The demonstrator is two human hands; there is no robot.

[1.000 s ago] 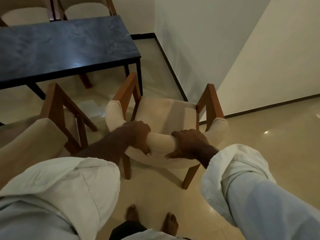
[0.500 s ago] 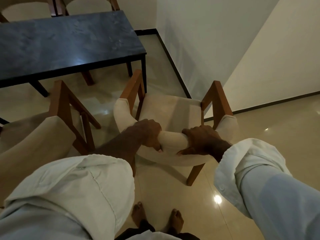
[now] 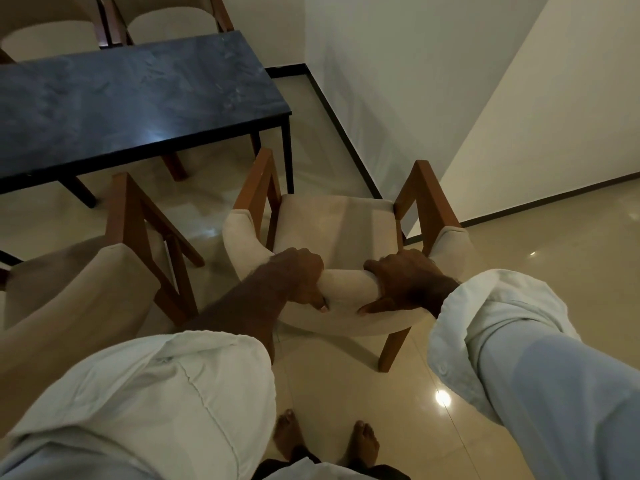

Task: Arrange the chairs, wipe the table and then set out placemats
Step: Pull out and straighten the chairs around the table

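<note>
Four chairs are seen: two far chairs (image 3: pixel 48 39) (image 3: pixel 173 26) behind the dark counter (image 3: pixel 138 98), one left chair (image 3: pixel 69 282), and one near chair (image 3: pixel 339 230) standing on the floor by the counter's corner. The left hand (image 3: pixel 298 275) and the right hand (image 3: pixel 405 282) both grasp its padded backrest (image 3: pixel 346 289).

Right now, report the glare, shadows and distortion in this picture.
Head view: dim, warm light throughout; a bright spot of glare on the glossy floor, a fainter sheen on the dark table; soft shadow under the chair gripped by the left hand and right hand; wide-angle distortion swells the left sleeve and right sleeve.
</note>
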